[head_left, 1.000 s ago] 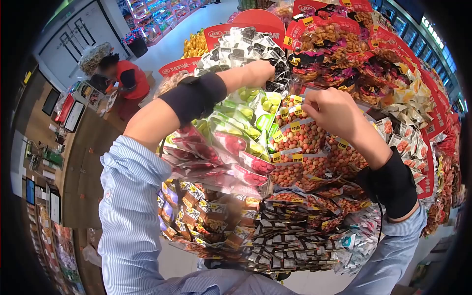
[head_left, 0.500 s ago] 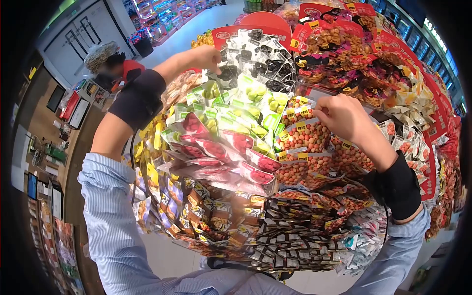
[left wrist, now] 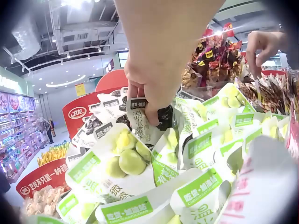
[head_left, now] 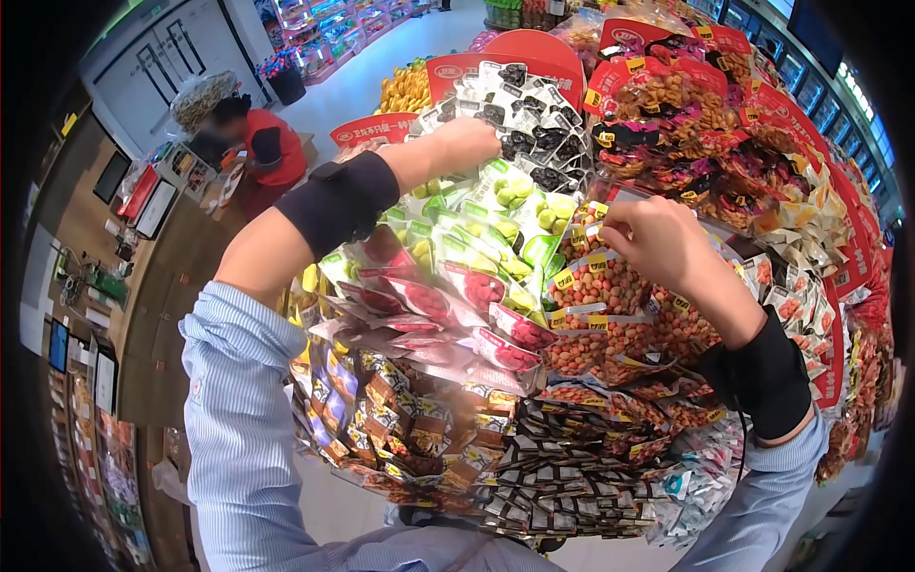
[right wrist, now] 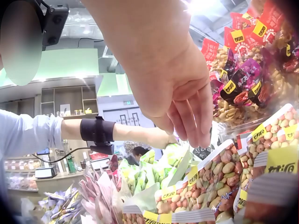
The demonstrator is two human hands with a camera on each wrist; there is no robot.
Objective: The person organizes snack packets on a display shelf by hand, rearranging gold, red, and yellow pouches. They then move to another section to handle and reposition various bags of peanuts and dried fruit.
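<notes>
In the head view, my left hand is over the white pouches with dark fruit, beside the green-fruit pouches. The left wrist view shows its thumb and fingers pinching the top of a white pouch with a dark fruit picture. My right hand hovers over bags of reddish peanuts, its fingers loosely bent. Nothing shows between those fingers in the right wrist view, where peanut bags lie below them.
Pink-red fruit pouches and brown packets fill the near side of the round display. Red signs and nut bags stand behind. A person in red is by the wooden counter at left.
My left hand swung left across the display, then came back right onto the dark-fruit pouches. My right hand stayed over the peanut bags, almost still.
</notes>
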